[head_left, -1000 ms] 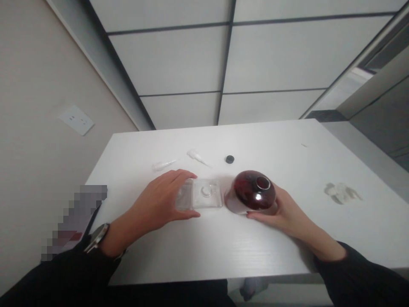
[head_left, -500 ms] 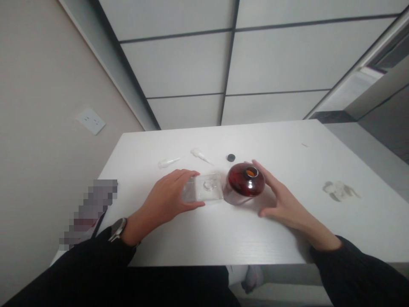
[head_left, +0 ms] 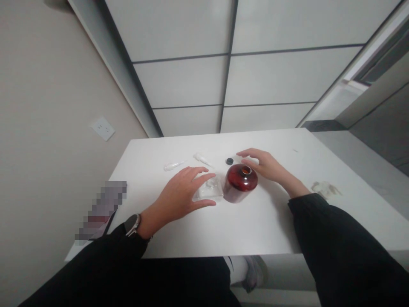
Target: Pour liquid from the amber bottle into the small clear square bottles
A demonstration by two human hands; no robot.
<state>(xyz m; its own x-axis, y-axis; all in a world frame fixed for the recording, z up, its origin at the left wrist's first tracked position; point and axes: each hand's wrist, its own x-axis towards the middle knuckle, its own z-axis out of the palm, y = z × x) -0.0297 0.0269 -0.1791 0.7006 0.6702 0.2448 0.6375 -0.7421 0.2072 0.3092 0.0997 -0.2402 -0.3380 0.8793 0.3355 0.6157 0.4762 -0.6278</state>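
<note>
My left hand [head_left: 183, 192] hovers over a clear square bottle [head_left: 211, 191], its fingers and thumb spread to either side and partly hiding the glass. A dark amber bottle [head_left: 240, 183] with an uncapped round mouth stands upright just right of the clear one. My right hand [head_left: 260, 162] reaches behind the amber bottle, fingers stretched to the left. Its fingertips come near a small black cap [head_left: 229, 161], with a slight gap between. Whether the right thumb touches the amber bottle I cannot tell.
Two clear droppers [head_left: 174, 166] lie beyond my left hand on the white table [head_left: 198, 234]. A crumpled whitish piece [head_left: 326, 189] lies at the right. A blurred-out item [head_left: 104, 209] sits at the left edge. Wall and cabinet panels border the table.
My right hand has left the amber bottle's right side and moved up behind it, towards the black cap. My left hand has shifted further over the clear bottle. The camera view has tilted slightly.
</note>
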